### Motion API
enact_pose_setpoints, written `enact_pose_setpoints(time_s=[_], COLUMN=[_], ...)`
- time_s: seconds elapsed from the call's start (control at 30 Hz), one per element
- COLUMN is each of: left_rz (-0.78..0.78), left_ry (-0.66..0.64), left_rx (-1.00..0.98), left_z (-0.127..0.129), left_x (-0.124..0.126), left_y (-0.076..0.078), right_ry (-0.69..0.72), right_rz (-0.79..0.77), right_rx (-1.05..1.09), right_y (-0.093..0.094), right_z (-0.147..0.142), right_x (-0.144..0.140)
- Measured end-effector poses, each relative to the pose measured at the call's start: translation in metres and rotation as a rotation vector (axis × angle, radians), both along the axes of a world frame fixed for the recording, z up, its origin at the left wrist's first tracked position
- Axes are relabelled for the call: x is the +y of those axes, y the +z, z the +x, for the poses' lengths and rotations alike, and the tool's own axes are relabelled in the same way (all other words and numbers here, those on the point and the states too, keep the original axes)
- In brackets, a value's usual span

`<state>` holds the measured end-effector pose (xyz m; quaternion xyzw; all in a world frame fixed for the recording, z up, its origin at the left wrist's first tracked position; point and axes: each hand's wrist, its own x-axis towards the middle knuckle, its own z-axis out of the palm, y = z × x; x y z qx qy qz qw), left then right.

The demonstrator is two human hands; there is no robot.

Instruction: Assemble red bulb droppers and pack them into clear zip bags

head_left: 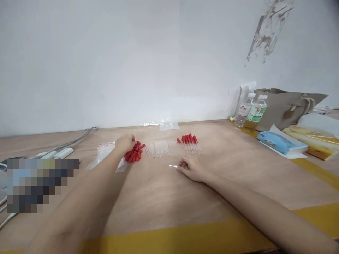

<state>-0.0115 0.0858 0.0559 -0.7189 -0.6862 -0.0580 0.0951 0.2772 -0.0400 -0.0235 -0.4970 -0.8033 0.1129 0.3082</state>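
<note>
Your right hand (192, 168) pinches a dropper tube (173, 166), likely keeping one end free; whether your left hand (125, 144), beside red bulbs (135, 154), grips is unclear.

In front of you, red caps (134, 153) lie heaped at left, clear tubes (161, 149) side by side in the middle, and red-topped tubes (189, 139) in a row at right. Your gripped tube (173, 166) points left.

Showed a left forearm (88, 197) and a right forearm (249, 199), both bare and smooth, narrowing gently toward the wrists (207, 176). Ended in a bare left hand (125, 144) and a bare right hand (192, 167), with slender fingers (182, 169).
</note>
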Motion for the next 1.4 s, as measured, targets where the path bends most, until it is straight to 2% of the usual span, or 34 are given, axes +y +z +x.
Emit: enact_pose_setpoints(time_s=[0.1, 0.17, 0.23, 0.3, 0.37, 0.43, 0.53, 0.73, 1.07, 1.4], left_rz=[0.194, 0.343, 0.365, 0.266, 0.096, -0.088, -0.234, -0.289, -0.279, -0.164], left_ry=[-0.112, -0.272, -0.431, -0.554, -0.598, -0.52, -0.436, -0.481, -0.599, -0.702], left_rx=[-0.088, -0.237, -0.439, -0.616, -0.857, -1.134, -1.3, -1.282, -1.221, -0.951], left_z=[0.002, 0.01, 0.025, 0.043, 0.063, 0.078, 0.091, 0.087, 0.088, 0.084], left_x=[-0.008, -0.02, -0.037, -0.059, -0.079, -0.095, -0.108, -0.107, -0.108, -0.113], left_y=[0.001, -0.003, -0.012, -0.025, -0.041, -0.055, -0.069, -0.077, -0.076, -0.075], right_ry=[-0.02, -0.029, -0.04, -0.051, -0.045, -0.031, -0.023, 0.034, 0.08, 0.125], right_rz=[0.023, 0.048, 0.07, 0.079, 0.075, 0.081, 0.138, 0.197, 0.167, 0.149], right_rx=[-0.005, -0.008, 0.018, 0.079, 0.153, 0.208, 0.22, 0.154, 0.145, -0.045], right_y=[-0.004, -0.005, -0.006, -0.005, -0.005, -0.005, -0.005, -0.003, -0.002, 0.003], right_z=[-0.001, -0.001, -0.001, 0.0, 0.001, 0.002, 0.002, -0.001, -0.005, 0.003], right_x=[0.002, 0.002, 0.002, 0.0, -0.001, -0.003, -0.003, -0.005, -0.006, -0.008])
